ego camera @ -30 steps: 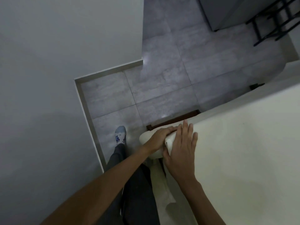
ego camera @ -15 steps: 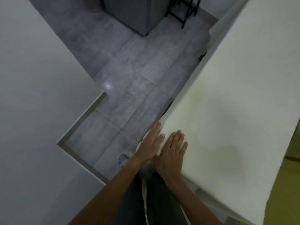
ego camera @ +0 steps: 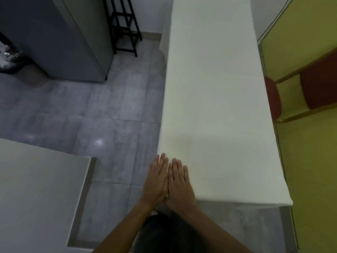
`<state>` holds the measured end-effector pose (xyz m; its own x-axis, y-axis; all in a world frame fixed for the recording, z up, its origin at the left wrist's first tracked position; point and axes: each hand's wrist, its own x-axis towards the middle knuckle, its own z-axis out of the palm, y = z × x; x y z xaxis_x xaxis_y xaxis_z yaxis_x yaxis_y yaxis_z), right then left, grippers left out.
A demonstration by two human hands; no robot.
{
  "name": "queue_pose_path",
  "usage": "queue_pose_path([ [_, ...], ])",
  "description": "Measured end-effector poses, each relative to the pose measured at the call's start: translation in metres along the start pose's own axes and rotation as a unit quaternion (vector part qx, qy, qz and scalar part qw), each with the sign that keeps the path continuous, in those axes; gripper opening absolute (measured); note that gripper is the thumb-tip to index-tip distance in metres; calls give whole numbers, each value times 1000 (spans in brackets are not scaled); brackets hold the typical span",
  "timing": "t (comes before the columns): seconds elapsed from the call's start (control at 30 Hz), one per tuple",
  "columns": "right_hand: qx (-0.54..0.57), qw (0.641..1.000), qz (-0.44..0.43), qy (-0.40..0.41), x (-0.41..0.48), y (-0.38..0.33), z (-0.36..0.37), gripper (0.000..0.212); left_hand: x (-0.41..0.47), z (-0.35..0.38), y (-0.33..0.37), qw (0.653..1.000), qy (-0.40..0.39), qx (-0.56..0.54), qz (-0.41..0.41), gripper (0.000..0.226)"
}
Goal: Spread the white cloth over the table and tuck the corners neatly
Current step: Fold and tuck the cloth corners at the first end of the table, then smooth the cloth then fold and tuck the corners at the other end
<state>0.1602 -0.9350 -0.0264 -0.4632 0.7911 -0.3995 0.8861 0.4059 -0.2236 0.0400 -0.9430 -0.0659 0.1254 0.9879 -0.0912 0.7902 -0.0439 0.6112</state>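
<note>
The white cloth [ego camera: 215, 106] covers a long narrow table that runs away from me, lying flat with no visible wrinkles. Its near edge hangs down over the table's end at the lower right. My left hand [ego camera: 156, 179] and my right hand [ego camera: 179, 183] lie flat side by side, palms down, on the cloth's near left corner. The fingers of both are stretched out and hold nothing. The left hand sits right at the table's left edge. The table itself is hidden under the cloth.
Grey tiled floor [ego camera: 109, 115] lies left of the table. A grey cabinet [ego camera: 60, 37] and a black metal rack [ego camera: 124, 26] stand at the back left. A white wall corner [ego camera: 40, 189] juts in at lower left. A red-seated chair [ego camera: 291, 95] and yellow wall sit right.
My view has swung up and right, so the whole table length shows. My left hand let go of the cloth corner and both hands now press flat on top.
</note>
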Motion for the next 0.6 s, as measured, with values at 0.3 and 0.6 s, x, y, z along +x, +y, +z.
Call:
queue_pose_path([
  [0.3,226,973,-38,1,27,75,-50,93,60,-19,20,994,-18,107,3,55],
  [0.6,20,991,41,125,78,150,-34,70,117,-6,10,981,-37,192,10,64],
])
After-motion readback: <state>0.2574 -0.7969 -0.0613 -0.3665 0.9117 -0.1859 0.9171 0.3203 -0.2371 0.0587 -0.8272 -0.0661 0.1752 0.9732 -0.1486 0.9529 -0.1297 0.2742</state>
